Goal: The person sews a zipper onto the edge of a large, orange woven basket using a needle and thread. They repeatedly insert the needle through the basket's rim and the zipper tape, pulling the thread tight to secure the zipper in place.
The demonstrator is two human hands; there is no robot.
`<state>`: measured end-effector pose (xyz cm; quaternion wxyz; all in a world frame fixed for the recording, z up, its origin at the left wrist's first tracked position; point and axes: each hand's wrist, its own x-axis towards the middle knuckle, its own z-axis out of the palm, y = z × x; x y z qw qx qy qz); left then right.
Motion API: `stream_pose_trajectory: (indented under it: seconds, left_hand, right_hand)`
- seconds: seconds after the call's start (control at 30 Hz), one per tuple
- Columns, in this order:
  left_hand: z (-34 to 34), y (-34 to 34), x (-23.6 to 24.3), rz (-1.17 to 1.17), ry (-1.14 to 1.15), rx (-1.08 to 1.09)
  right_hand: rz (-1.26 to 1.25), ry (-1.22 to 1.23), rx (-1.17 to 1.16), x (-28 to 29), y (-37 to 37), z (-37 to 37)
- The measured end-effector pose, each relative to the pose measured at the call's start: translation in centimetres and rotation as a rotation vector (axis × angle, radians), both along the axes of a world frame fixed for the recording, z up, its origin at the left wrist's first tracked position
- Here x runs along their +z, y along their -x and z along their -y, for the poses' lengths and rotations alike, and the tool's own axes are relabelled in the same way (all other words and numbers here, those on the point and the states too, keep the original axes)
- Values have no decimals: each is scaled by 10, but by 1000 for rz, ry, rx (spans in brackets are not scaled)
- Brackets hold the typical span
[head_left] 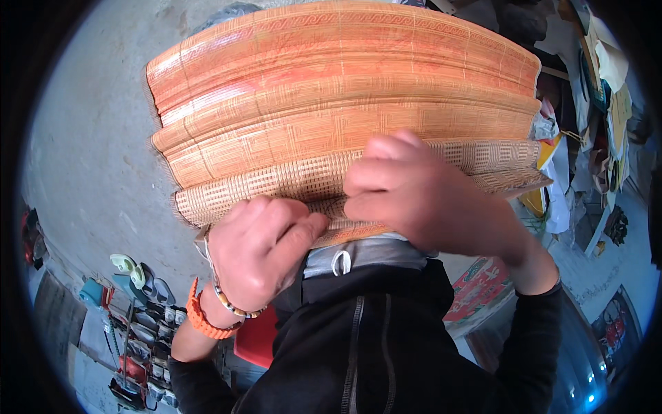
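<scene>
A wide orange woven mat point(289, 127) with a glossy, patterned face spreads in front of me, its surface rising in long crosswise ridges. Close to my waist a strip is folded over and shows a tan, checked underside point(241, 181). My left hand point(258, 241) is closed on the near fold, thumb and forefinger pinched together; an orange band and a beaded bracelet circle that wrist. Over the fold, just right of the middle, my right hand point(417, 196) has its fingers curled in, slightly blurred. Whatever lies inside those fingers is hidden.
Grey floor point(96, 138) stretches along the left. A rack of shoes point(148, 331) stands at lower left, beside a red seat point(254, 345). Papers and bags point(555, 179) crowd the mat's right edge. A red printed box point(479, 290) sits right of my lap.
</scene>
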<state>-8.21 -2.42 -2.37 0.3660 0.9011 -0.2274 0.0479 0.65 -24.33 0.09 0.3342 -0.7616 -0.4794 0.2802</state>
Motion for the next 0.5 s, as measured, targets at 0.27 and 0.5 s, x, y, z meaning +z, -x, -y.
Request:
stream_pose_trajectory:
  seconds: [0.27, 0.5]
  left_hand:
    - [-7, -18, 1, -534, 250, 47]
    - [-14, -32, -6, -721, 371, -21]
  right_hand:
    - [181, -43, -213, -12, 2, -3]
    - [413, -49, -186, 3, 21, -4]
